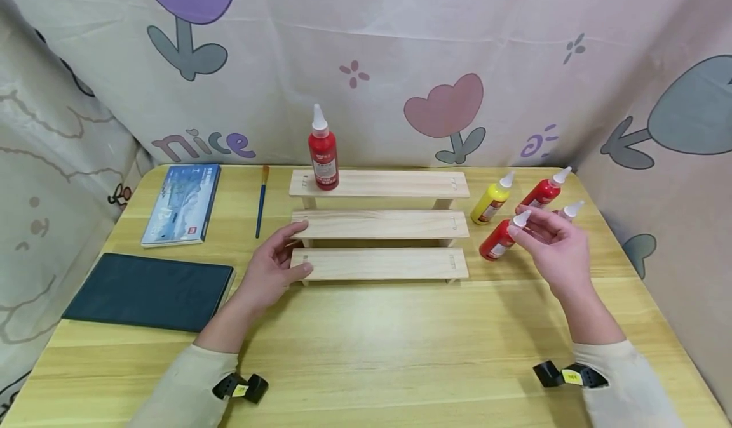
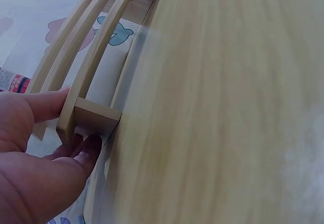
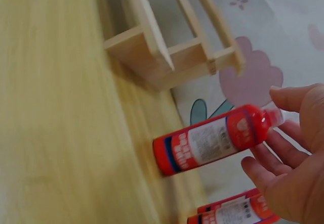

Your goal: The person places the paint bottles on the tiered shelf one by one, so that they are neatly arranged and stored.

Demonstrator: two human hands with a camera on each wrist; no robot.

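Note:
A three-tier wooden rack (image 1: 380,264) stands mid-table. My left hand (image 1: 271,261) grips its left end; in the left wrist view, fingers lie on both sides of the lowest board (image 2: 96,57). To the right, my right hand (image 1: 551,244) surrounds the white cap of a red paint bottle (image 1: 496,240). In the right wrist view, the upper digit stands apart from the cap of this bottle (image 3: 212,139), with loosely bent fingers beside it. A yellow bottle (image 1: 490,203) and another red bottle (image 1: 542,194) stand behind; one more is mostly hidden by my hand.
One red bottle (image 1: 324,159) stands on the rack's top board, left side. A paintbrush (image 1: 262,202), a blue-and-white box (image 1: 182,204) and a dark flat book (image 1: 150,291) lie on the left. A patterned curtain (image 1: 366,66) hangs behind the table.

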